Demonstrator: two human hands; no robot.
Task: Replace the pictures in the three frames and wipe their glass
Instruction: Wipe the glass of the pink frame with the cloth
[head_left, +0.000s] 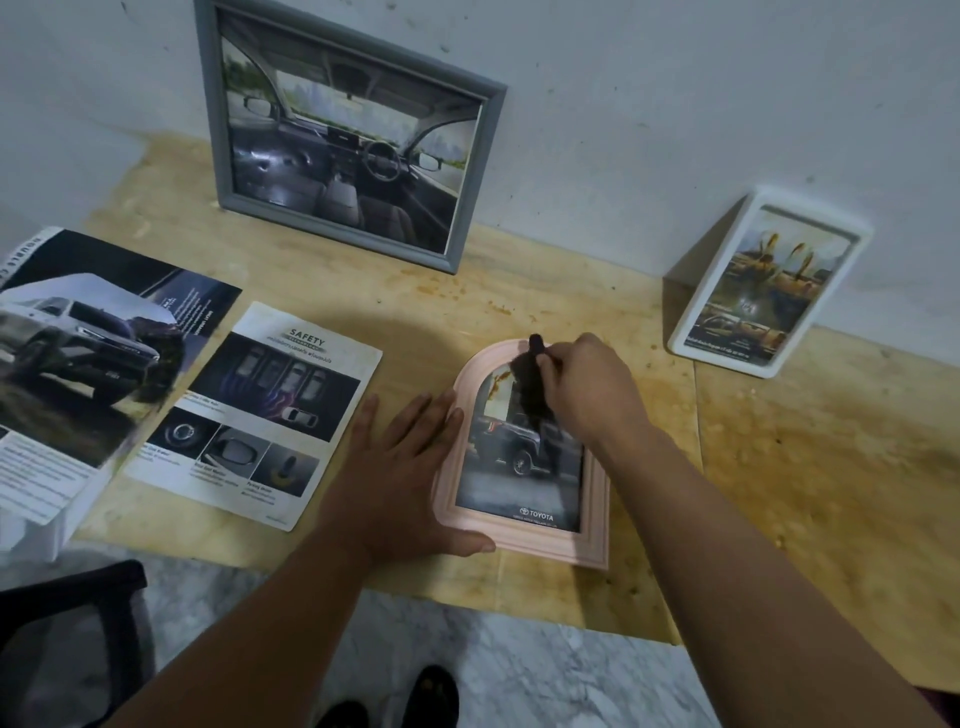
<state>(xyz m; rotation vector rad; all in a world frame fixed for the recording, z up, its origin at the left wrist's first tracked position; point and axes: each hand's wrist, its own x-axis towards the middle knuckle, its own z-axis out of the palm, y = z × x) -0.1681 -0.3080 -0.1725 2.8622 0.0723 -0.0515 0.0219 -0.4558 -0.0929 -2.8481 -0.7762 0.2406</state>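
Note:
A pink arched frame (524, 545) lies flat on the wooden table and holds a picture of a dark truck. My left hand (400, 467) rests flat against the frame's left edge, fingers straight. My right hand (587, 387) grips a dark cloth (530, 384) and presses it on the upper part of the glass. A grey frame (332, 234) with a car-interior picture leans on the wall at the back. A white frame (763, 358) with a yellowish picture leans on the wall at the right.
Two loose car brochure pages lie on the left: a safety sheet (260, 415) and a truck page (88, 353). The table's front edge (467, 608) runs above a marble floor. A dark chair (67, 644) stands at bottom left.

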